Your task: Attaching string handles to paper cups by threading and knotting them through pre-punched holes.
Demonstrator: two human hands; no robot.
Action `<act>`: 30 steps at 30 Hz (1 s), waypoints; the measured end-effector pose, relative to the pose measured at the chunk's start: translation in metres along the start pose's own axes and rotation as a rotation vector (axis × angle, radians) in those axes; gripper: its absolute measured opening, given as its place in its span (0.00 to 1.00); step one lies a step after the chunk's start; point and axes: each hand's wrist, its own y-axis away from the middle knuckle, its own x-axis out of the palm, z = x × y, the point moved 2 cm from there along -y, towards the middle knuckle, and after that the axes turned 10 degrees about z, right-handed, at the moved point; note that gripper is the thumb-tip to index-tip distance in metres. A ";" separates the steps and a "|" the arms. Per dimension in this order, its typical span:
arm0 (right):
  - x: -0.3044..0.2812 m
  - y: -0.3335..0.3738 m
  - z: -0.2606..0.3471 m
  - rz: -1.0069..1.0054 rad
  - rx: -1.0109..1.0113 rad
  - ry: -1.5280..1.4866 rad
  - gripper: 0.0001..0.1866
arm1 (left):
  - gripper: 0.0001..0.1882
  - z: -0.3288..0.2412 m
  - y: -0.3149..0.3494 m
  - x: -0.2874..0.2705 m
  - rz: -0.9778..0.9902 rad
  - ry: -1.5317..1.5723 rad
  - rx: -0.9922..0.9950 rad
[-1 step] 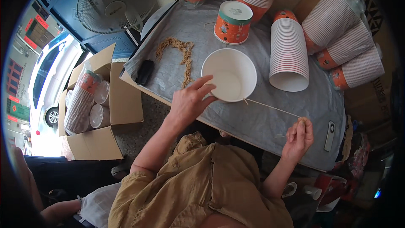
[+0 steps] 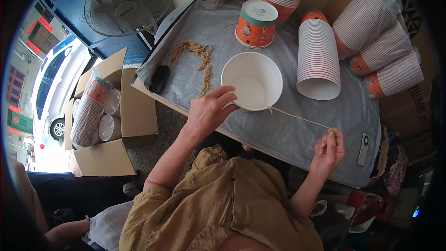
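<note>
A white-lined paper tub [image 2: 252,81] stands with its mouth facing up near the front edge of the table. My left hand [image 2: 210,110] grips its left rim, with the fingertips over the edge and the thumb low on the near side. From a knot at the near rim, a thin tan string [image 2: 299,117] runs out to the right. Its far end is pinched between the thumb and fingers of my right hand [image 2: 329,151], just above the tabletop. Behind the tub, an orange printed tub [image 2: 255,30] sits upside down, a string at its rim.
Loose tan strings [image 2: 204,60] lie left of the tub by a black object [image 2: 159,79]. A tub stack [image 2: 318,60] lies on the right, near wrapped stacks [image 2: 367,23]. At the right edge rests a flat grey tool [image 2: 363,148]. An open carton [image 2: 104,155] and a fan [image 2: 127,9] stand left.
The tub has shifted very slightly away from me, and my left fingers sit a little lower on its rim. My right hand has barely moved with the string.
</note>
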 end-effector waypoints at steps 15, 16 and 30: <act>0.046 0.003 -0.044 0.225 0.213 -0.518 0.10 | 0.26 -0.096 0.000 0.081 0.473 1.263 -0.070; 0.049 0.004 -0.044 0.247 0.215 -0.539 0.10 | 0.25 -0.095 0.002 0.088 0.464 1.277 -0.108; 0.051 0.000 -0.066 0.262 0.297 -0.682 0.07 | 0.09 -0.049 0.031 0.081 0.689 1.051 -0.182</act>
